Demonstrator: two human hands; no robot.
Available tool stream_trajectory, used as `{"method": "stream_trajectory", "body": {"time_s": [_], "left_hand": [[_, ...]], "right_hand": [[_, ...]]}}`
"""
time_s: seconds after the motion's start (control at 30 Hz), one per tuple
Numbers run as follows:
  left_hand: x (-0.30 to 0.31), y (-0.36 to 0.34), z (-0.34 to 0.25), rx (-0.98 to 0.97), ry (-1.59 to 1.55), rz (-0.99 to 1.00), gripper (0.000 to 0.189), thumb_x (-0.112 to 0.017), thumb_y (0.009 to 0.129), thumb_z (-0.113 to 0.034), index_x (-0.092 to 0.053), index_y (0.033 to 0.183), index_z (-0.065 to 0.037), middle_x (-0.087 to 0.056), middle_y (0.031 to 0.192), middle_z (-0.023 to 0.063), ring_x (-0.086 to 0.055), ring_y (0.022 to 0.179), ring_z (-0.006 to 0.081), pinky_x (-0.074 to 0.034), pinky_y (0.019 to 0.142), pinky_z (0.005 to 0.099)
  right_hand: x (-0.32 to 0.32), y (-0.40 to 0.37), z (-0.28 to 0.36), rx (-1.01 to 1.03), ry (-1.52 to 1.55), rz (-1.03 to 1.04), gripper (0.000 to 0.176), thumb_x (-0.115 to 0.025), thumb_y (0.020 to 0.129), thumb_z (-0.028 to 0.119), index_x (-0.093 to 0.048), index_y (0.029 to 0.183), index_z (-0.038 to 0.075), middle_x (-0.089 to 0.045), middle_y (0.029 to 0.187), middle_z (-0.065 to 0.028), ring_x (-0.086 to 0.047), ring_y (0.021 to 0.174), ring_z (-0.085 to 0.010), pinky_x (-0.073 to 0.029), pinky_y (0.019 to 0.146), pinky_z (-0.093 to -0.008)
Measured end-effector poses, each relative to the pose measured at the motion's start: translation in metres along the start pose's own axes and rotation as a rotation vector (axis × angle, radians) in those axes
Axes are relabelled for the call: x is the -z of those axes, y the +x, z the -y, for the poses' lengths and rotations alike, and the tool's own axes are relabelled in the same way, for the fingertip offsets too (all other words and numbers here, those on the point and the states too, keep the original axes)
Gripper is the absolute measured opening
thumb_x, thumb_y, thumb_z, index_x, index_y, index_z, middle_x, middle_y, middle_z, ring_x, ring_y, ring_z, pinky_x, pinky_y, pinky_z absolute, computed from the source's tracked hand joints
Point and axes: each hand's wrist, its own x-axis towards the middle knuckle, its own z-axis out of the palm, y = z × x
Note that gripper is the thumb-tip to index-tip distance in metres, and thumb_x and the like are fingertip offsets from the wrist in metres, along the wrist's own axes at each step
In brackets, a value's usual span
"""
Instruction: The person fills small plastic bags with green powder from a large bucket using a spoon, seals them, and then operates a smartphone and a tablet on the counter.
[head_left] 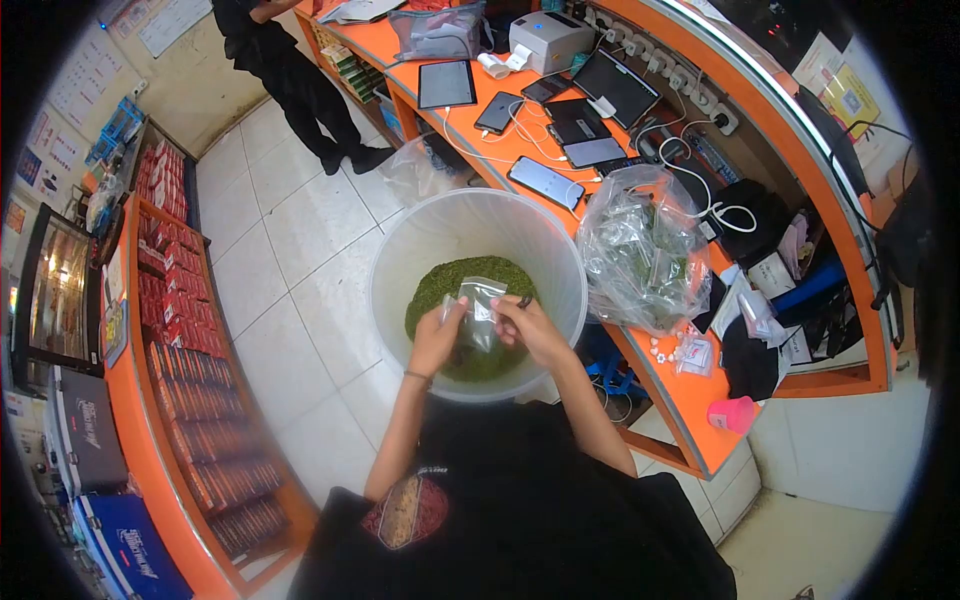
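Observation:
A large translucent tub (400, 250) stands below my hands, with green, finely cut material (445, 283) lying in it. Over this material, a small clear plastic bag (484, 300) is held between both hands. My left hand (437, 335) pinches the bag's left side, its fingers closed. At the bag's upper right edge, my right hand (525, 325) grips with thumb and fingers; something small and dark shows at its fingers. Whether the bag holds anything cannot be made out.
Right of the tub, an orange counter (655, 400) bears a large clear bag (640, 250), phones (546, 183), a tablet (446, 84), a printer (550, 42) and a pink cup (732, 414). Another person (290, 80) stands at the upper left. Orange shelving (130, 370) lines the left.

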Motion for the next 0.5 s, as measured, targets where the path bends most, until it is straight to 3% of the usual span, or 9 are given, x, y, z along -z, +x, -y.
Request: {"method": "stream_trajectory", "body": {"time_s": [0.07,0.13,0.17,0.23,0.33,0.5], "left_hand": [[-0.002,0.002,0.003,-0.142,-0.030,-0.134,0.035,-0.063,0.094,-0.032,-0.069,0.105,0.001,-0.070,0.083,0.0087,-0.061,0.078,0.0119,-0.048,0.074,0.0284],[-0.001,-0.002,-0.009,-0.165,-0.005,-0.185,0.034,-0.064,0.094,-0.030,-0.069,0.106,0.001,-0.071,0.086,0.0088,-0.062,0.079,0.0119,-0.048,0.075,0.0280],[0.000,-0.004,-0.015,-0.187,0.020,-0.235,0.032,-0.065,0.093,-0.028,-0.069,0.107,0.001,-0.072,0.088,0.0090,-0.063,0.080,0.0119,-0.049,0.075,0.0276],[0.003,-0.009,-0.026,-0.179,0.039,-0.224,0.031,-0.065,0.094,-0.025,-0.069,0.110,0.001,-0.072,0.089,0.0068,-0.063,0.079,0.0103,-0.049,0.073,0.0261],[0.001,-0.011,-0.032,-0.292,-0.071,-0.213,0.029,-0.065,0.094,-0.022,-0.069,0.109,0.002,-0.072,0.087,0.0053,-0.062,0.078,0.0084,-0.049,0.073,0.0240],[-0.003,-0.013,-0.035,-0.308,-0.297,-0.277,0.024,-0.067,0.093,-0.018,-0.070,0.103,0.004,-0.069,0.081,0.0045,-0.059,0.073,0.0073,-0.047,0.068,0.0224]], "right_hand": [[-0.003,-0.002,-0.001,0.007,-0.068,0.008,0.026,-0.057,0.096,0.023,-0.059,0.080,0.003,-0.052,0.065,0.0001,-0.044,0.055,-0.0062,-0.036,0.048,-0.0234],[-0.012,-0.003,-0.001,0.412,-0.428,-0.209,0.020,-0.062,0.094,0.019,-0.063,0.086,0.001,-0.053,0.064,0.0010,-0.042,0.055,-0.0045,-0.034,0.049,-0.0227],[-0.013,-0.004,0.002,0.413,-0.429,-0.208,0.020,-0.062,0.094,0.019,-0.063,0.086,0.001,-0.053,0.064,0.0010,-0.042,0.055,-0.0045,-0.034,0.049,-0.0227],[-0.016,-0.007,0.008,0.610,-0.548,-0.287,0.014,-0.065,0.092,0.015,-0.066,0.091,0.001,-0.052,0.063,0.0018,-0.040,0.055,-0.0041,-0.032,0.049,-0.0229],[-0.018,-0.012,0.016,0.521,-0.488,-0.356,0.013,-0.067,0.090,0.014,-0.068,0.090,0.001,-0.052,0.063,0.0011,-0.038,0.054,-0.0046,-0.031,0.049,-0.0230],[-0.023,-0.018,0.025,0.615,-0.524,-0.272,0.013,-0.067,0.090,0.014,-0.066,0.090,0.001,-0.051,0.063,0.0011,-0.039,0.055,-0.0052,-0.031,0.050,-0.0231]]}}
